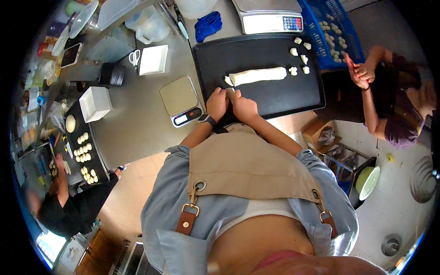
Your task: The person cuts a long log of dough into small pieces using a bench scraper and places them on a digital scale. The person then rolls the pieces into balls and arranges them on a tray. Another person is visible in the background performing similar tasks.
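Note:
Both my hands meet at the near edge of a black baking tray [254, 99]. My left hand [217, 105] and my right hand [244, 107] grip a small pale piece [230, 92] between them; whether it is dough or a scraper, I cannot tell. Just beyond lies a white dough log [257, 76], with a cut piece of dough [228, 81] at its left end. Several small dough pieces [293, 52] are spread at the tray's right side. A small digital scale [179, 97] stands left of the tray, near my left wrist.
A larger scale [271, 22] stands behind the tray, beside a blue crate [318, 41] of dough balls. Scissors [134, 59], a white square dish [153, 60] and a blue cloth [208, 26] lie on the steel table [137, 120]. One person [402, 99] is at the right, another [65, 202] at the left.

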The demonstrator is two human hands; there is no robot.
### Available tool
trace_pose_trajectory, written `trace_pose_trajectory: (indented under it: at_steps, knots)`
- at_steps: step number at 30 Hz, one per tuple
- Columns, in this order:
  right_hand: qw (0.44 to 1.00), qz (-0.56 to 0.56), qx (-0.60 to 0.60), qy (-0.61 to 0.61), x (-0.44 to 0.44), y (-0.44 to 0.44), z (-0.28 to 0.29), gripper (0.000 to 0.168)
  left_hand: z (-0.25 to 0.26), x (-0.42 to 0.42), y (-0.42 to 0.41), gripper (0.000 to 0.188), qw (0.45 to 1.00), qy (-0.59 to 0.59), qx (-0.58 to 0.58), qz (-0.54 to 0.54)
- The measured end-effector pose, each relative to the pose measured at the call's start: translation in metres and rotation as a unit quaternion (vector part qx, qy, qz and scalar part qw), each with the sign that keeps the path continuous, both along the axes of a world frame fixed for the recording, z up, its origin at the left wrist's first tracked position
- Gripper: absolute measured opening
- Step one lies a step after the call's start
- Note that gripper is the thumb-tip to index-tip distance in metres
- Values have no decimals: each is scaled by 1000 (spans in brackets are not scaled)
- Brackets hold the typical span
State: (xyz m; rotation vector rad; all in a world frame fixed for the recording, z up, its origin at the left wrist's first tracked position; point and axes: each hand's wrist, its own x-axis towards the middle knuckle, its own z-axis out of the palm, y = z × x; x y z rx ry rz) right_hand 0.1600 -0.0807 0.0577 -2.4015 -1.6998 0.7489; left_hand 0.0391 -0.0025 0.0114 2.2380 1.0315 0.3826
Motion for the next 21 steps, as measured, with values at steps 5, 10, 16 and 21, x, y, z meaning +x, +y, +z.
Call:
trace_pose_trajectory:
  at_steps: [5, 10, 16, 21]
  knots:
    - [993, -54, 38, 102, 14, -13, -9, 29, -24, -2, 16, 13, 993, -106, 9, 48]
    - [977, -110, 71, 167, 33, -60, -2, 31, -7, 31, 43, 9, 970, -190, -149, 15]
    - [955, -189, 146, 178, 36, -83, -10, 31, 22, 181, 50, 47, 881, -231, -405, -77]
    - [948, -222, 152, 169, 36, -95, -12, 32, 39, 217, 78, 55, 980, -139, -106, -91]
